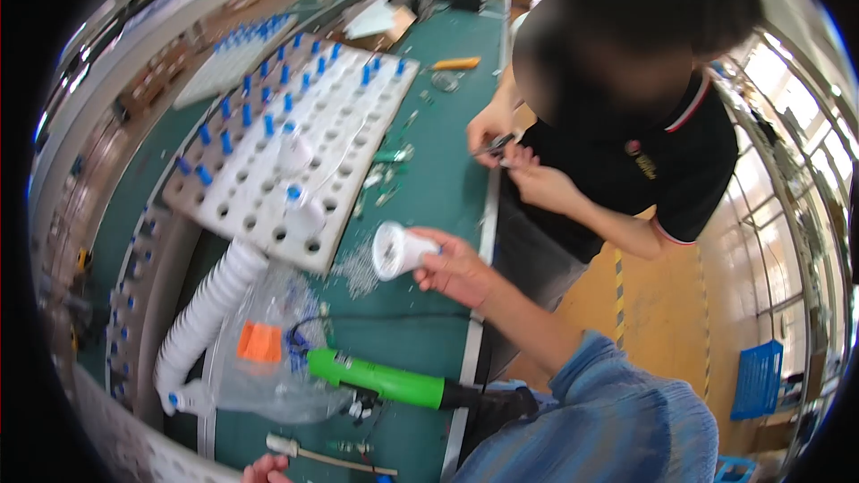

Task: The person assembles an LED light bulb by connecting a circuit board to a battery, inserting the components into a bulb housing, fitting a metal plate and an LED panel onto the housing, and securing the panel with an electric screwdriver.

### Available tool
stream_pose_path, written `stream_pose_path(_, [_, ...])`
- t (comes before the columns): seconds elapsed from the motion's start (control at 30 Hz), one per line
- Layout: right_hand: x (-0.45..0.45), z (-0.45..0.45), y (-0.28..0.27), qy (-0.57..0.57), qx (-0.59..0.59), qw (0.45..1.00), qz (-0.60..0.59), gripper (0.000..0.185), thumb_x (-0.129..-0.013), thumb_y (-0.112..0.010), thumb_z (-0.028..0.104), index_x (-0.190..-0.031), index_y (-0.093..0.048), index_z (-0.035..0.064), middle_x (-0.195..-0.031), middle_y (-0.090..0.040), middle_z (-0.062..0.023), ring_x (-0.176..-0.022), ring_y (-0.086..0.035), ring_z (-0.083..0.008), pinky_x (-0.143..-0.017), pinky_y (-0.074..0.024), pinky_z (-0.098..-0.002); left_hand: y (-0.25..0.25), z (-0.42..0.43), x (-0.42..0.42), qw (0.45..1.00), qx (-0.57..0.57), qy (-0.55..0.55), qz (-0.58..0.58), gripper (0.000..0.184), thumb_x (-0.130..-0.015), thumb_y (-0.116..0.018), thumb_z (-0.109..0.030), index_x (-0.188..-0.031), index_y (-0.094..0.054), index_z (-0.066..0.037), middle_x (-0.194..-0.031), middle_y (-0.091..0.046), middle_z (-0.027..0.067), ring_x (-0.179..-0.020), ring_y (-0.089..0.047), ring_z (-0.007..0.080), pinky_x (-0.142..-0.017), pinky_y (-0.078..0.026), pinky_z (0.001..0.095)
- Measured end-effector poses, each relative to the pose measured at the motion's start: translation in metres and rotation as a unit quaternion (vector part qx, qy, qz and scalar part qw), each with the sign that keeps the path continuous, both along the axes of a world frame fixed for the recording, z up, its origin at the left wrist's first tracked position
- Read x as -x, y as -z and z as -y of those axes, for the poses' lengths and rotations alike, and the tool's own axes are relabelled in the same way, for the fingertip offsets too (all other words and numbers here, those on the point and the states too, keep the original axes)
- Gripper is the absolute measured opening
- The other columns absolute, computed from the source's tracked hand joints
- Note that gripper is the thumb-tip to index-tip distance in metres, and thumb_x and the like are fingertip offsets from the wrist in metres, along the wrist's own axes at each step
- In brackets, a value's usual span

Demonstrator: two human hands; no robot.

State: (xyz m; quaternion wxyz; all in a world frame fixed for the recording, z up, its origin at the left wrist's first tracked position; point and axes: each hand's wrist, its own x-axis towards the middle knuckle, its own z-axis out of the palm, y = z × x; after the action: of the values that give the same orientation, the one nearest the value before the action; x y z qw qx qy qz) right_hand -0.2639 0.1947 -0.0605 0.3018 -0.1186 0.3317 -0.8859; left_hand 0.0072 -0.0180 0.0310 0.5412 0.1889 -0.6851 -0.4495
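Note:
My right hand (458, 270), reaching in from the lower right in a blue sleeve, is closed around a white cup-shaped plastic housing (390, 252). The wide, hollow end of the housing faces left, with some detail inside. At the bottom edge, only the fingertips of my left hand (267, 470) show; they look slightly apart, with nothing visible in them. Just above them lies a white piece with a thin cable (331, 461). A green electric screwdriver (380, 379) rests on the green bench (394, 429) below my right hand.
A white perforated board (295, 143) carries several blue plugs and two white housings. A white corrugated hose (210, 313) runs beside a clear plastic bag (277, 394) and an orange piece (259, 341). Across the bench edge, a person in a black shirt (626, 152) handles a small part.

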Motion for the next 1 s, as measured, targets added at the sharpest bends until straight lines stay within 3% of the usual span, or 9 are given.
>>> stream_pose_path(0.03, [0.0,0.001,0.002,0.005,-0.002,1.0,-0.003,0.054,-0.087,-0.063,0.006,-0.136,-0.04,0.0026,-0.102,-0.061,-0.01,-0.075,-0.064,-0.0148,-0.067,-0.0572,-0.0297,-0.007,-0.005,0.005,1.0,-0.002,-0.021,-0.004,0.016,-0.093,-0.048,-0.001,-0.107,-0.054,0.005,-0.089,-0.064,0.0157,-0.078,-0.062,0.021,-0.066,-0.049,0.0288])
stream_pose_path(0.13, [-0.001,0.001,-0.001,0.014,0.004,1.0,-0.001,0.053,-0.086,-0.064,0.006,-0.135,-0.042,0.0023,-0.102,-0.062,-0.0108,-0.075,-0.065,-0.0154,-0.068,-0.0572,-0.0297,0.007,0.011,-0.014,0.999,0.011,0.042,-0.005,0.031,-0.095,-0.043,-0.002,-0.126,-0.046,0.002,-0.104,-0.06,0.0131,-0.093,-0.056,0.0179,-0.084,-0.046,0.0286])
stream_pose_path(0.63, [-0.002,0.002,-0.004,0.034,0.011,0.999,-0.005,0.048,-0.088,-0.062,0.009,-0.132,-0.044,0.0014,-0.102,-0.063,-0.0076,-0.078,-0.063,-0.0148,-0.066,-0.0547,-0.0263,-0.001,0.0,-0.005,1.0,0.005,0.009,0.005,0.028,-0.091,-0.044,0.002,-0.119,-0.049,0.003,-0.1,-0.059,0.0128,-0.085,-0.052,0.0171,-0.079,-0.044,0.0281])
stream_pose_path(0.73, [0.0,0.0,-0.001,0.022,0.008,1.0,-0.009,0.047,-0.088,-0.063,0.009,-0.132,-0.046,0.0028,-0.102,-0.064,-0.0091,-0.081,-0.065,-0.0154,-0.071,-0.0566,-0.0299,-0.003,-0.001,-0.004,1.0,-0.005,0.013,0.003,0.028,-0.09,-0.044,0.002,-0.117,-0.049,0.003,-0.099,-0.059,0.0134,-0.083,-0.052,0.0179,-0.078,-0.045,0.0285])
stream_pose_path(1.0, [-0.001,0.0,-0.003,0.028,0.005,1.0,0.004,0.047,-0.088,-0.063,0.008,-0.131,-0.045,0.0025,-0.104,-0.064,-0.0097,-0.078,-0.066,-0.0179,-0.07,-0.057,-0.0314,-0.004,-0.001,-0.004,1.0,0.012,0.018,0.016,0.027,-0.09,-0.045,0.002,-0.117,-0.05,0.003,-0.101,-0.058,0.0134,-0.083,-0.053,0.0183,-0.078,-0.046,0.0295])
